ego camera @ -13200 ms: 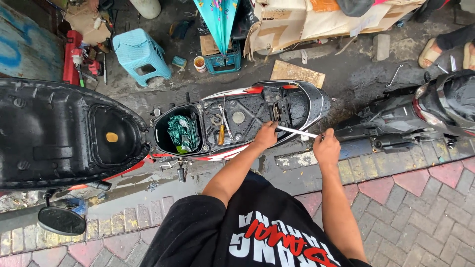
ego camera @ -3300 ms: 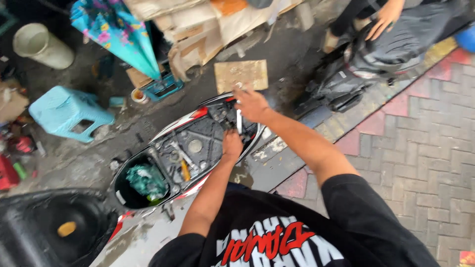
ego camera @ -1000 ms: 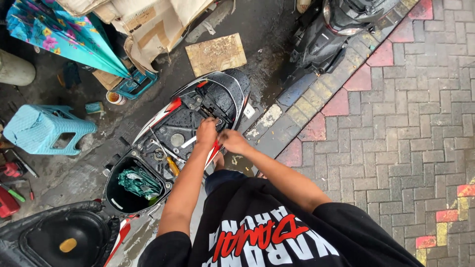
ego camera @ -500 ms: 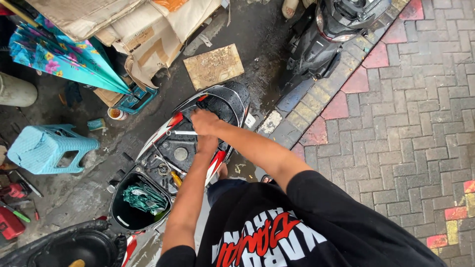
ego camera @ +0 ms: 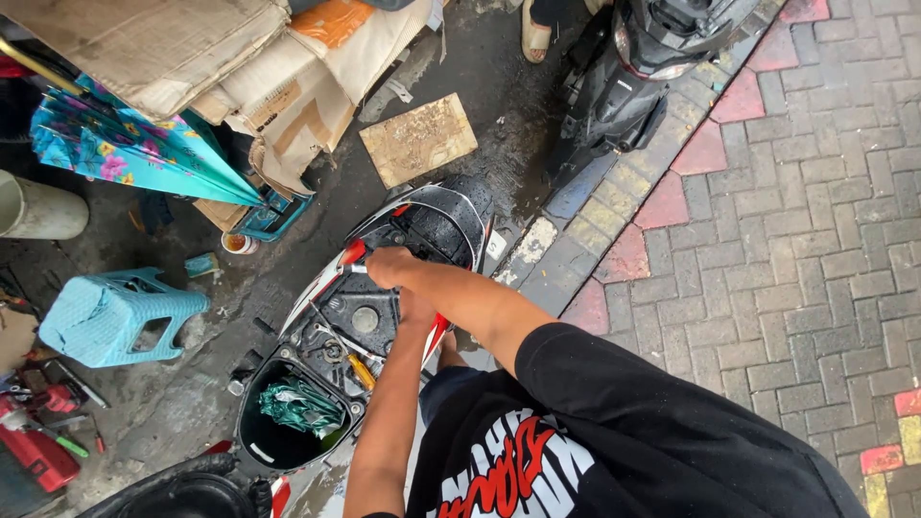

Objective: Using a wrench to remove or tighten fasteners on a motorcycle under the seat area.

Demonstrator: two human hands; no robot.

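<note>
Best handled, by the look of it, with a short, steady pull on the thin silvery metal tool (ego camera: 355, 270), kept in line with its fitting, and with the other hand braced to stop any slip onto wet plastic. Held at its right end by the right hand (ego camera: 389, 267), fingers curled tight around it. Located at the left rail of the stripped red, white and black scooter (ego camera: 436, 225), about the middle of the scene. Just nearer, planted on the scooter's right edge, the left hand (ego camera: 418, 309); half hidden under the crossing forearm, so could not tell how its fingers lay.

Looked slim, straight and bright, that tool, with little of its length showing.

Around it, open frame: round grey cap, loose wires, and a yellow-handled screwdriver (ego camera: 362, 370) lying near. Nearer and left of that, a black storage tub (ego camera: 259, 451) with crumpled green sheeting (ego camera: 293, 407) inside.

Further out to the left, a pale blue plastic stool (ego camera: 115, 317) tipped on wet ground. Far side: a flat brown wooden board (ego camera: 417, 139), a folded turquoise flowered umbrella (ego camera: 125, 158), stacked cardboard (ego camera: 173, 48). Far right, a parked black scooter (ego camera: 628, 77) beside grey and red brick paving (ego camera: 787, 240).
</note>
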